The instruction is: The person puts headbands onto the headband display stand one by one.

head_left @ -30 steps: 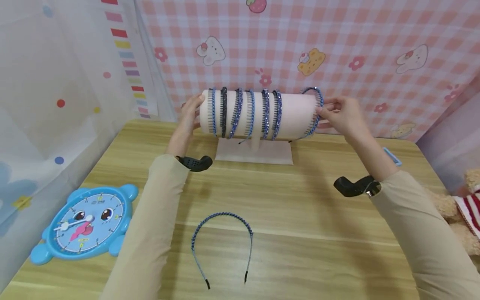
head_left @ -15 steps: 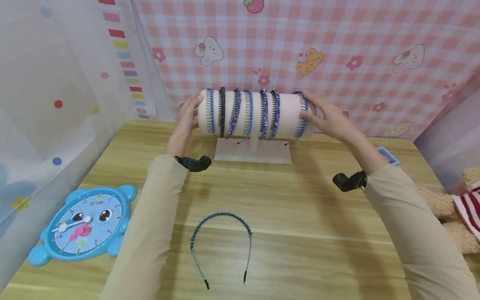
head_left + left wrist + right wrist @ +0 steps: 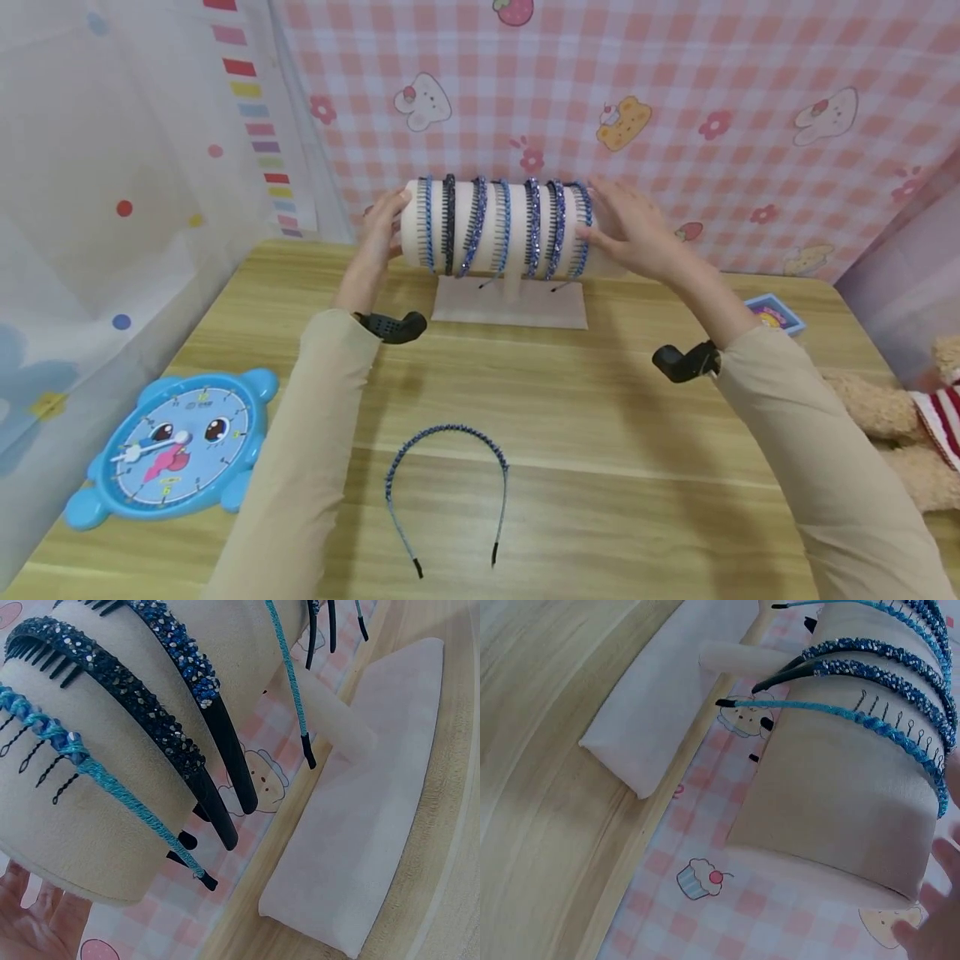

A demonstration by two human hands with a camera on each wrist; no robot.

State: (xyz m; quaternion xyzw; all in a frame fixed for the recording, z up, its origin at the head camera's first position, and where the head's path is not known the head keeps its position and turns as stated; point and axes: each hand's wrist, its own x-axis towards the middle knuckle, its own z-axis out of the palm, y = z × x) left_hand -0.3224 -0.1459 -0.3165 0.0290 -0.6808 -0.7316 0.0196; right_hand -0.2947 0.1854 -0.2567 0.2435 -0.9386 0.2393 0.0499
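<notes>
A pale cylindrical headband stand (image 3: 607, 250) bears a row of blue and black toothed headbands. At its left end my left hand (image 3: 380, 233) rests with its thumb on top; in the left wrist view the fingers (image 3: 56, 907) lie against the end. On the right, my right hand (image 3: 637, 229) spans the rightmost blue braided headband (image 3: 581, 237), thumb in front and fingers above, touching its edge. That headband sits close beside a sparkly blue one (image 3: 556, 229). In the right wrist view my fingers (image 3: 930, 930) are spread near the roll, partly cut off.
Another blue headband (image 3: 447, 428) lies on the wooden table (image 3: 600, 500) in front. A blue toy clock (image 3: 180, 442) lies at left. At right are a small blue-framed box (image 3: 776, 315) and a teddy bear (image 3: 892, 433). A pink checked cloth (image 3: 675, 83) hangs behind.
The right hand went from pinching the blue headband off the roll's right end to touching it on the roll. The headband slid left, up to its neighbours. My left hand stayed put.
</notes>
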